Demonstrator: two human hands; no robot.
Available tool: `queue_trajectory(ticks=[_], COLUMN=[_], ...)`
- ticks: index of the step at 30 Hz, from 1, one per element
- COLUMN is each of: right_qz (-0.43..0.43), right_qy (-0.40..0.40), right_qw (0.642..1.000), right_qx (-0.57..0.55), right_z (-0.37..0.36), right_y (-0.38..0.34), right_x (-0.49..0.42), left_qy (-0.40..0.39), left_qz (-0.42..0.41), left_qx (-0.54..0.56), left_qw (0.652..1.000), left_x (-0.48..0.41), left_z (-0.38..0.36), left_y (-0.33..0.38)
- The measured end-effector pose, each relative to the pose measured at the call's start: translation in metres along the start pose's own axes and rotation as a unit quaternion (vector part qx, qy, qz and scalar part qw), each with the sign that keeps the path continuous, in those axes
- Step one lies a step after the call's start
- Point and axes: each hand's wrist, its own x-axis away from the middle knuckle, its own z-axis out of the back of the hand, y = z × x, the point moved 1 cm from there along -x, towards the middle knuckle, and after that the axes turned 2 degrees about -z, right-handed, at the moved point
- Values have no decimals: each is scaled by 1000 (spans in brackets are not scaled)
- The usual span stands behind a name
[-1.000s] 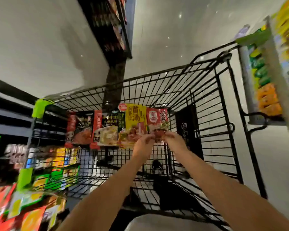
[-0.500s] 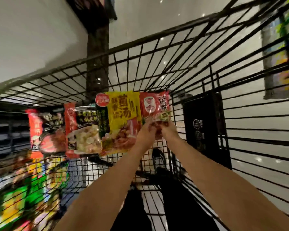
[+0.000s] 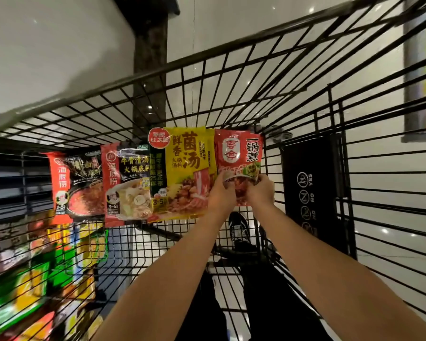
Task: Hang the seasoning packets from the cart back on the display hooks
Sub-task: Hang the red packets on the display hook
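**Packets Yet to Leave the Cart**

While four seasoning packets are seen propped in a row against the far wall of the black wire cart (image 3: 231, 77), none can be judged rehung, and no display hooks can be made out; only blurred shelf stock is glimpsed through the mesh at the left. The red packet (image 3: 239, 153) at the right end of the row is pinched along its lower half by both hands, the left hand (image 3: 220, 193) and the right hand (image 3: 260, 191) each closed on it with curled fingers. Beside it stand the yellow packet (image 3: 185, 166), a red-and-black packet (image 3: 128, 180) and another (image 3: 74, 180), untouched. Nearly the whole task is judged to remain: each packet is still to be lifted out and hung.
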Motion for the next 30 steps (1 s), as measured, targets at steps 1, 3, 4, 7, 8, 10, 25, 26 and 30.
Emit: queue_trajectory(ticks=[1, 3, 4, 7, 8, 10, 25, 26, 30], right_qz=[-1, 9, 16, 47, 51, 60, 36, 29, 3], right_qy=[-3, -12, -17, -15, -11, 2, -146, -140, -139], right_qw=[1000, 998, 998, 996, 995, 992, 975, 975, 973], right_qx=[-28, -63, -66, -78, -84, -111, -165, -171, -184], right_z=[5, 15, 21, 35, 40, 48, 60, 58, 46], right_y=[-3, -6, -8, -9, -9, -9, -12, -10, -10], right_x=[5, 15, 21, 37, 42, 55, 83, 76, 52], left_qy=[-2, -14, -19, -22, -26, -30, 115, 118, 116], left_qz=[4, 8, 12, 7, -2, -29, -10, -14, -38], left_qx=[7, 20, 27, 29, 40, 67, 0, -6, -11], left_qw=[1000, 1000, 999, 999, 999, 997, 993, 993, 993], left_x=[1, 7, 9, 19, 25, 33, 58, 55, 35], left_z=[1, 5, 7, 13, 16, 21, 72, 71, 61], left_y=[0, 5, 5, 10, 13, 16, 21, 21, 23])
